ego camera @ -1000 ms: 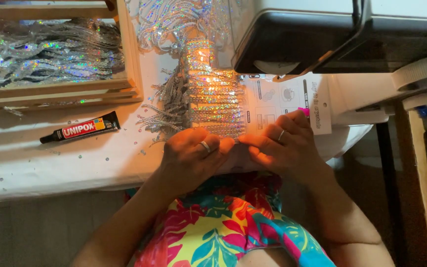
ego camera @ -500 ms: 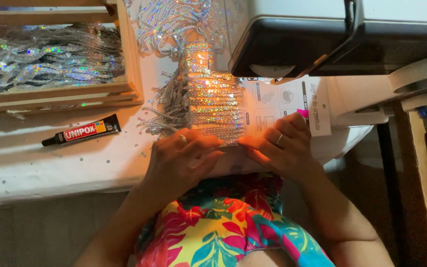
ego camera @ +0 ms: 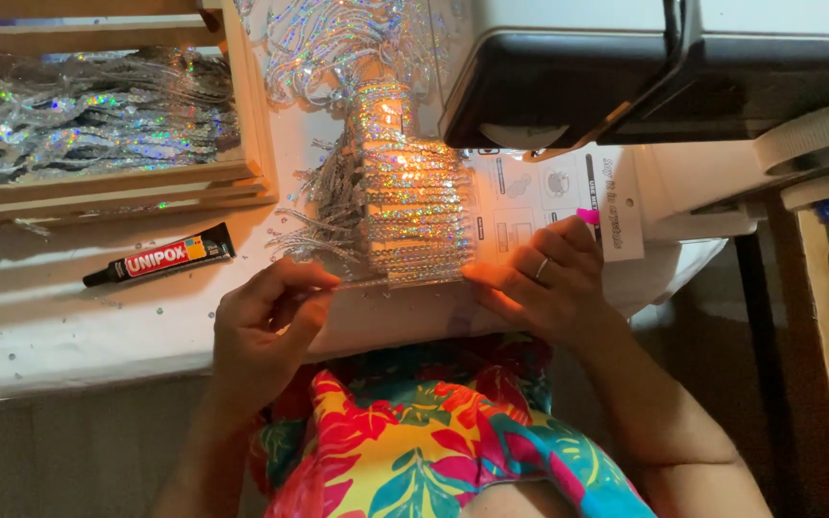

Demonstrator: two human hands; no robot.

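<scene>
Since the earlier frame the left hand [ego camera: 266, 326] has drawn away leftward from the right hand [ego camera: 541, 283]; the two were close together at the lower edge of the sequin piece [ego camera: 405, 206] and now stand apart, with a sequin strand [ego camera: 386, 282] stretched between them. Head view, the only one: the left grip is narrow, thumb and forefinger pinched on the left end of the strand; the right grip is flat, fingertips pressing the strand's right end down at the lower right corner of the sequin piece, a ring on one finger. The strand lies level along the bottom row of the piece, touching it or just beside it; which cannot be told. The piece lies on the white tabletop [ego camera: 69, 326], lit from above, loose sequin fringe spreading from its left side. A glue tube [ego camera: 158, 257], black with a red label, lies on the tabletop left of the hands, apart from both. A wooden tray [ego camera: 242, 144] at upper left holds more silver sequin strands. A dark machine housing [ego camera: 645, 77] overhangs the upper right, and a printed paper sheet [ego camera: 549, 192] lies beneath the right hand. Judgement: a fresh row is being laid along the lower edge. The next move calls for even tension, a straight line against the row above, and firm pressing along the full length.
</scene>
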